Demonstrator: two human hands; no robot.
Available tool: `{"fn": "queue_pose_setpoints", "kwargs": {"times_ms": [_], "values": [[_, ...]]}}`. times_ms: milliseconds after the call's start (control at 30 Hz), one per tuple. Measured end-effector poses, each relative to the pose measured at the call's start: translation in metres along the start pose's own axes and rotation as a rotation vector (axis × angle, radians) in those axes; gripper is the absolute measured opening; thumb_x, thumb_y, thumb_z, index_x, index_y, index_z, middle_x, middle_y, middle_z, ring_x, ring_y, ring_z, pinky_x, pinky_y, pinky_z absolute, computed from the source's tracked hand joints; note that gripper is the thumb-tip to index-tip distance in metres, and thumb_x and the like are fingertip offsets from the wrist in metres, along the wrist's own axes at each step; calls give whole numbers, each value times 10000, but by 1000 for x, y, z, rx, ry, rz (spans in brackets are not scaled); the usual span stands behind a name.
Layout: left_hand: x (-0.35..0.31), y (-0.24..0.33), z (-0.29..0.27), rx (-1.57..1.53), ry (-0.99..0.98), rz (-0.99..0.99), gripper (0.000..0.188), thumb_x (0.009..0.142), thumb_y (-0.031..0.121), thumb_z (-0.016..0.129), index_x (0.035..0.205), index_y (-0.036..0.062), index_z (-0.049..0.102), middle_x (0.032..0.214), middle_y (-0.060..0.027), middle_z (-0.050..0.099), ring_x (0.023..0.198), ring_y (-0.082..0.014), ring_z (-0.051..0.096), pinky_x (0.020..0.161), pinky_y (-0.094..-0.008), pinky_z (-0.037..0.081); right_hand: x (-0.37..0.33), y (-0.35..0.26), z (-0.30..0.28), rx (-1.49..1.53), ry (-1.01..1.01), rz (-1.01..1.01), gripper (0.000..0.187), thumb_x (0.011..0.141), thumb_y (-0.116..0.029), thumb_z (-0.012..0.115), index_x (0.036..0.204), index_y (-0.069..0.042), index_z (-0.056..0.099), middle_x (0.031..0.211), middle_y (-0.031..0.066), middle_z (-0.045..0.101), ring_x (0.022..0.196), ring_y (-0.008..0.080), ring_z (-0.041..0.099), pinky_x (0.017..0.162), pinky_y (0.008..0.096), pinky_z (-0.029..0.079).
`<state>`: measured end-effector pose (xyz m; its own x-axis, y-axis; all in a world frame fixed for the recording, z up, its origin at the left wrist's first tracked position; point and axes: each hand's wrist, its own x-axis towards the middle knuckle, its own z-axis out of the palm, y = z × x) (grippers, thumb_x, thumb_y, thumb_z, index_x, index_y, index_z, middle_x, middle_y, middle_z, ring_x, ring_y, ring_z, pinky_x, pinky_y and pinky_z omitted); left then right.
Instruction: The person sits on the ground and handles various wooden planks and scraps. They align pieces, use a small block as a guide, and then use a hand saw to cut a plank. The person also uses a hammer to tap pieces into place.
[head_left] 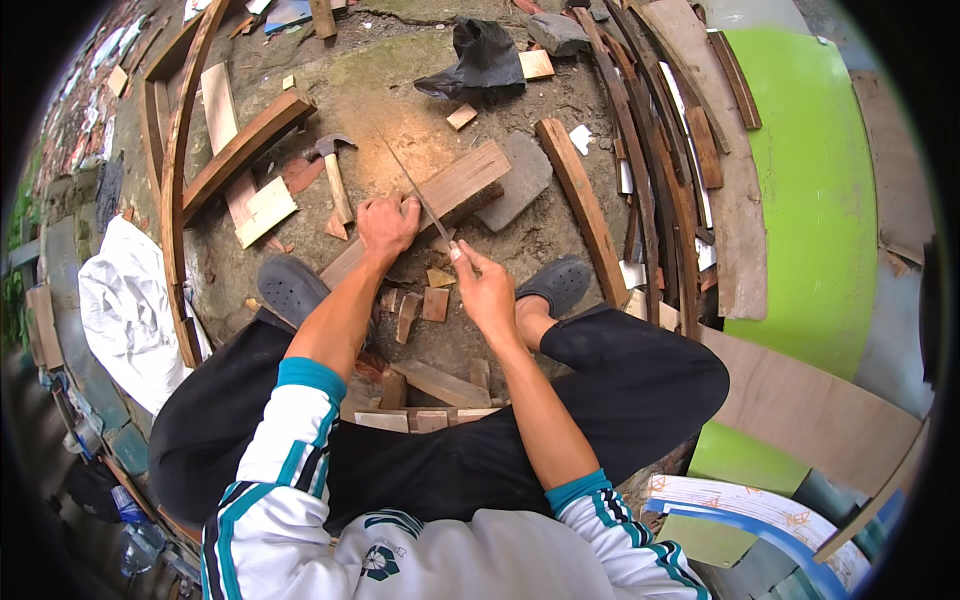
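A thick wooden beam (467,176) lies slantwise before me, its far right end propped on a grey stone block (520,185). My left hand (388,226) is closed over the beam, fingers curled, pressing it left of the blade. In my right hand (486,284) is the near end of a handsaw (408,178), its thin blade seen edge-on and crossing the beam; the handle is mostly hidden by the fingers. Pale sawdust (385,160) covers the ground beyond the beam. Small wood offcuts (435,304) lie between my feet, below the right hand.
A claw hammer (338,180) lies left of the beam. Wooden frames (245,150) and a white cloth (130,300) are at the left. Long strips of wood (580,200) and a green panel (810,190) lie at the right. Black plastic (475,60) sits at the far side.
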<state>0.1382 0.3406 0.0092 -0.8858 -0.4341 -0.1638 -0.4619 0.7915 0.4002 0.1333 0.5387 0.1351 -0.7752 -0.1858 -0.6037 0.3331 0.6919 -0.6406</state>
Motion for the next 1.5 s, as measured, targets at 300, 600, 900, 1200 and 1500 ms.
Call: {"fn": "queue_pose_setpoints", "kwargs": {"times_ms": [300, 600, 900, 1200, 1500], "values": [[-9, -9, -11, -275, 15, 63, 549, 973, 496, 504, 1165, 16, 688, 1121, -251, 693, 1161, -358, 611, 1084, -473, 359, -83, -30, -75, 147, 12, -57, 497, 973, -355, 669, 1328, -7, 648, 1087, 206, 701, 1015, 254, 661, 873, 341, 509], [-71, -42, -14, 81, 15, 54, 1248, 669, 632, 844, 1551, -12, 242, 1536, -246, 390, 1421, -381, 398, 1152, -491, 349, -66, -31, -118, 98, 63, -245, 528, 954, -343, 706, 1336, 14, 636, 1137, 207, 740, 1032, 213, 709, 917, 324, 524], [-77, -50, -30, 103, -200, -138, 1058, 726, 483, 875, 1493, 26, 308, 1317, -203, 593, 1227, -381, 581, 975, -510, 487, -66, -38, -110, 243, 76, -339, 521, 951, -332, 715, 1336, 11, 638, 1168, 195, 734, 1067, 213, 695, 936, 315, 508], [-80, -11, -42, 189, -244, -197, 1122, 706, 474, 893, 1518, 44, 247, 1445, -211, 471, 1284, -411, 542, 999, -602, 465, -81, -32, -127, 170, 187, -301, 543, 921, -364, 727, 1336, -22, 647, 1180, 222, 725, 1112, 293, 702, 955, 348, 513], [-66, -26, -36, 218, -297, -180, 1100, 678, 591, 856, 1459, 28, 324, 1313, -238, 582, 1148, -403, 640, 893, -496, 551, -75, -21, -127, 147, 252, -385, 537, 917, -395, 719, 1310, -33, 667, 1171, 246, 717, 1115, 334, 699, 958, 375, 517]]}}
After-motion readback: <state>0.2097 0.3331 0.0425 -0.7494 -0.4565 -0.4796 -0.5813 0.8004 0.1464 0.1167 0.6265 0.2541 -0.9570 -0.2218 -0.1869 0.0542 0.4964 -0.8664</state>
